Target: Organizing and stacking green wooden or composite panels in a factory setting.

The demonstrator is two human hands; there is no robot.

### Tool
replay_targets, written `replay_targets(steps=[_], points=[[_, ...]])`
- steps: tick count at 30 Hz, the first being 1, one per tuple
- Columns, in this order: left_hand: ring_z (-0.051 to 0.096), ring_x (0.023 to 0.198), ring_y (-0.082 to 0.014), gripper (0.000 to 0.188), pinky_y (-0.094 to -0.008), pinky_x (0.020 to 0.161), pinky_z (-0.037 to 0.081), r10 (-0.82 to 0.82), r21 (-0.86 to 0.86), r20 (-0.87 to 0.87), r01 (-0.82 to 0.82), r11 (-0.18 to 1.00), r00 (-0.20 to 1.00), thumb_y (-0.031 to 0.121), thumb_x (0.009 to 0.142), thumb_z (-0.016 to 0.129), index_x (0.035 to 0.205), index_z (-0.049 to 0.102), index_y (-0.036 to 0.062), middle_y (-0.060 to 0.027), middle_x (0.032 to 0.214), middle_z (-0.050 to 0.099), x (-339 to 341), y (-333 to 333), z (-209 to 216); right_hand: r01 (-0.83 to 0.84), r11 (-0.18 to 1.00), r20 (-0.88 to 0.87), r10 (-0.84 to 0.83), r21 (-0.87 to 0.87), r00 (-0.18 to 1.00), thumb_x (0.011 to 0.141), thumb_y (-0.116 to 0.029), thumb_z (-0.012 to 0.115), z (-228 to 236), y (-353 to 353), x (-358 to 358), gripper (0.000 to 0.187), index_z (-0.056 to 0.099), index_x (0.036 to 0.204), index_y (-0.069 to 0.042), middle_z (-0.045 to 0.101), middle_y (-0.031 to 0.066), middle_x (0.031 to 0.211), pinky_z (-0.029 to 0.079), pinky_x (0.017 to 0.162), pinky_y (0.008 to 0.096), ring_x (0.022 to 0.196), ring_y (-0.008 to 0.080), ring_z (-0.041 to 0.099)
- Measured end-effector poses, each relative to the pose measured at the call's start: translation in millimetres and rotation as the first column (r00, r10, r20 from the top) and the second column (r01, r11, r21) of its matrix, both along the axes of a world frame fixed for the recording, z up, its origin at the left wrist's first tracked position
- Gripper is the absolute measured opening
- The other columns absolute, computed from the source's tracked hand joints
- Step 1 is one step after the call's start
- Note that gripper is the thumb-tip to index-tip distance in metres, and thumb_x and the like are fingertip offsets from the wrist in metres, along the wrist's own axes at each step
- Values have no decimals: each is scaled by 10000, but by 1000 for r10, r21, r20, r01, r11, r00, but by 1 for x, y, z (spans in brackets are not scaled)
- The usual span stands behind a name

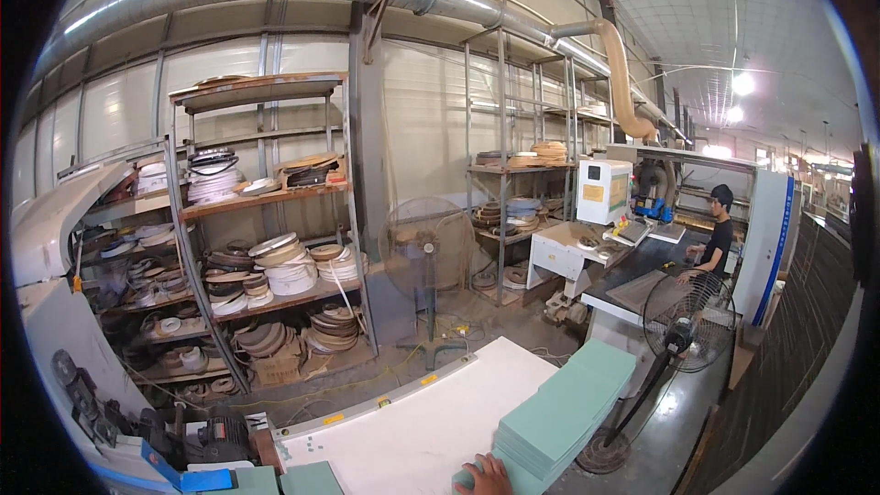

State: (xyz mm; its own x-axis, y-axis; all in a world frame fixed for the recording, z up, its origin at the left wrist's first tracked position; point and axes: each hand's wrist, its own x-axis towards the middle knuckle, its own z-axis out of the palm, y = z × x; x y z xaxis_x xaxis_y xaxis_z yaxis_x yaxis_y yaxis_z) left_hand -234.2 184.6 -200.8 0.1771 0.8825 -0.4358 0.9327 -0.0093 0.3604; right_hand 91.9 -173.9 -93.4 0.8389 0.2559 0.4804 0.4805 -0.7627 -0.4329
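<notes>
Metal racks (266,201): along the far wall, loaded with coiled strips (290,268).
White surface (422,422): straight ahead, its far end pointing towards the aisle; the green stack stands along its right side.
Green stack (566,396): the boards being handled, lower right of centre; a lower part projects at its near end, under the hand.
Black fan (689,323): beyond the stack, near a seated co-worker (717,240).
Right hand (486,478): apparently the right, fingers bent over the near-left edge of the lower boards; I cannot tell whether the grip is clamped or only resting. The left is out of sight.
Good handling: edges probably stay squarest with even finger pressure, the board kept level and corners unknocked.
Metal bar (385,401): along the surface's left edge, with yellow inserts.
Green scraps (314,445): loose near that edge.
Writing: pale lettering on a blue strip (776,247) and a yellow plate (594,193) on a white cabinet, both too small to read surely.
</notes>
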Motion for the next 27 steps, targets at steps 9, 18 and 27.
replay_targets(steps=[9,18,27], points=[[652,1179,-483,893,-546,1025,488,-29,763,-425,375,526,905,759,984,334,1261,711,-2,-320,1192,702,-29,28,-168,-4,999,36,3,36,999,889,-408,748,6,-4,-12,527,661,1303,-92,499,225,1473,251,1208,627,1435,457,351],[674,1049,-515,882,-548,916,520,41,92,162,-56,994,986,749,977,420,1102,741,-62,-342,1085,713,-2,6,-8,-34,986,-4,34,-165,999,819,-550,780,21,-13,9,558,737,1218,-161,520,201,1448,321,1186,543,1385,425,434],[665,1129,-472,869,-534,988,503,58,90,150,-73,993,987,746,987,375,1294,692,-2,-291,1201,711,-4,-4,16,-60,980,-81,45,-191,996,840,-569,745,12,-9,10,612,720,1277,-141,487,214,1496,232,1231,526,1443,406,379]])
